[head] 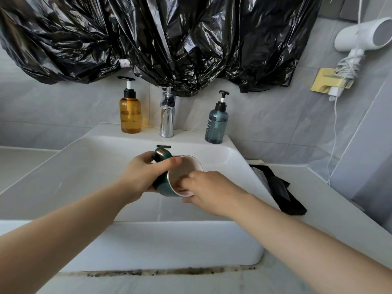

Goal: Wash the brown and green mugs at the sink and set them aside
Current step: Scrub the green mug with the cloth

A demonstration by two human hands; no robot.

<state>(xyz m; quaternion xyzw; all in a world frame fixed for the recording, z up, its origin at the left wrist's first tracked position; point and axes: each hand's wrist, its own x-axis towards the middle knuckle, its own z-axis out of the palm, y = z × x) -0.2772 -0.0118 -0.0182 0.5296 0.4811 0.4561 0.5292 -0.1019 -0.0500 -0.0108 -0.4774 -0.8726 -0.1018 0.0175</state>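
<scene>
Head view is looking down on the sink (135,242), and everything is being placed from it. Over the basin, near its back wall, the mug (184,166) is lying on its side in the air, its green outside facing left and its pale inside opening toward the right. The left hand (144,176) is gripping the mug round its body, thumb lying across the top and fingers wrapping underneath. The right hand (209,190) is reaching in from the right; its fingers are curling over the rim into the mouth while the thumb is sitting just under the rim, so it is pinching the mug's lip (a whitish patch at the rim's lowest point is too blurred to name). Both forearms are stretching over the sink's front edge.

On the sink's back ledge the tap (167,117) is standing in the middle, with an amber bottle (130,114) to its left and a blue bottle (216,125) to its right. A black sheet (148,39) is hanging on the wall above the sink. Right of the sink, a black packet (280,190) is lying on the counter (331,200), and a dryer (364,35) is hanging high on the wall.
</scene>
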